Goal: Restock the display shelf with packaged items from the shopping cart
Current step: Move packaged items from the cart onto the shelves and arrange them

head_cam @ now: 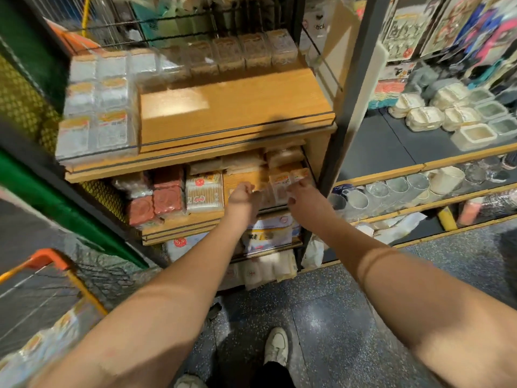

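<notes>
Both my arms reach into the second level of the wooden display shelf (pixel 181 224). Between my hands stand clear packs with orange labels (pixel 281 186), upright at the right end of that level. My right hand (pixel 303 198) grips the rightmost packs, fingers over their tops and thumb in front. My left hand (pixel 242 195) has its fingers curled against the left side of the same packs; blur hides whether it grips them. The shopping cart (pixel 49 259), with an orange and yellow rim, is at the lower left with more clear packs (pixel 44 343) in it.
On the same level sit a cotton-swab pack (pixel 204 194) and red packs (pixel 167 191). The top level (pixel 237 107) is bare wood with white packs at its left and rear. A dark post (pixel 344 121) borders the shelf. Right shelving holds containers and glasses. My shoes stand below.
</notes>
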The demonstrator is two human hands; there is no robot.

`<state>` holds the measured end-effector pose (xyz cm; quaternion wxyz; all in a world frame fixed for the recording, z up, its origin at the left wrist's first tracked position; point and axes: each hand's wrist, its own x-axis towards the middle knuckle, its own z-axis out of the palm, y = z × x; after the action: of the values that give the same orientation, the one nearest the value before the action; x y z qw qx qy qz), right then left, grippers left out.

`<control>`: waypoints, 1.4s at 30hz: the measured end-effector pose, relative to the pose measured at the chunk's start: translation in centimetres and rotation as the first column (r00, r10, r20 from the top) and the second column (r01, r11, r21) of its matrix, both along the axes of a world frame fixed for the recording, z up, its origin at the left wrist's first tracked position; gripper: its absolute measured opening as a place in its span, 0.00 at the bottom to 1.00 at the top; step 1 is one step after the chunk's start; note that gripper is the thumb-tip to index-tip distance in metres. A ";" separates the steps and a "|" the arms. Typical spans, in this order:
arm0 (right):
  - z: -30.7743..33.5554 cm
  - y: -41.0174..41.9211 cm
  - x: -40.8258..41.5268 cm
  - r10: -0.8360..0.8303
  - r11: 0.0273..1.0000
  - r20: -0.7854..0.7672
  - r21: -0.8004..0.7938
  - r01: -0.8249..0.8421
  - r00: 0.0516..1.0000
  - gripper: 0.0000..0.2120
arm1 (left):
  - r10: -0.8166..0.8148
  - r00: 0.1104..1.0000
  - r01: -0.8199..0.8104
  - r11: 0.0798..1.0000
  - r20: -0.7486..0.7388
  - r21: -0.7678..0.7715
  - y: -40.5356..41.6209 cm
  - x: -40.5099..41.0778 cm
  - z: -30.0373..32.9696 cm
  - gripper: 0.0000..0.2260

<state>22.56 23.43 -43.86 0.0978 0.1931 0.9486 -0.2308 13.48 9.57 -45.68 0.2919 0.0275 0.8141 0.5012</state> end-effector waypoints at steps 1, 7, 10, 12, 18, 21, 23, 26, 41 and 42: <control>0.9 -1.9 -0.1 -0.034 0.994 -0.011 -0.105 0.033 0.999 0.16 | 0.070 0.997 -0.073 0.990 0.024 0.124 -1.6 0.1 0.9 0.12; 4.8 -16.4 -2.1 -0.056 0.851 -0.033 -0.524 0.031 0.998 0.11 | 0.464 0.884 -0.463 0.852 0.058 0.242 -16.4 2.6 3.7 0.07; 5.2 -25.2 -3.5 0.026 0.786 0.002 -0.618 -0.019 1.000 0.08 | 0.636 0.768 -0.633 0.734 0.080 0.245 -25.1 4.1 3.8 0.07; 5.1 -31.0 -3.9 0.096 0.727 0.003 -0.683 -0.068 0.995 0.09 | 0.712 0.698 -0.706 0.666 0.079 0.238 -30.8 5.2 3.3 0.08; 1.9 -45.2 -4.0 0.353 0.723 0.077 -0.655 -0.220 0.932 0.07 | 0.883 0.412 -0.911 0.405 0.223 0.080 -46.1 9.0 -1.2 0.08; -1.5 -50.8 -4.0 0.414 0.756 0.144 -0.604 -0.251 0.899 0.07 | 0.889 0.252 -0.960 0.280 0.383 -0.016 -51.7 10.8 -4.9 0.06; -4.0 -52.8 -4.0 0.420 0.791 0.231 -0.568 -0.229 0.878 0.09 | 0.850 0.159 -0.973 0.220 0.502 -0.063 -53.9 11.6 -7.1 0.07; -8.5 -55.9 -3.9 0.458 0.830 0.380 -0.507 -0.233 0.804 0.13 | 0.794 0.010 -0.978 0.134 0.608 -0.159 -57.2 12.8 -10.5 0.08; -20.5 -65.6 -1.8 0.209 0.815 0.681 -0.518 0.260 0.702 0.24 | 0.569 -0.292 -0.956 -0.193 0.769 -0.220 -61.3 12.3 -19.7 0.21; -20.7 -65.9 -1.8 0.197 0.802 0.689 -0.522 0.289 0.697 0.27 | 0.565 -0.299 -0.954 -0.199 0.769 -0.225 -61.4 12.3 -19.8 0.21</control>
<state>20.77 -42.49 -64.58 0.5074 0.2514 0.7063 -0.4248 25.75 -51.88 -65.52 0.0711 -0.6724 0.2059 0.7074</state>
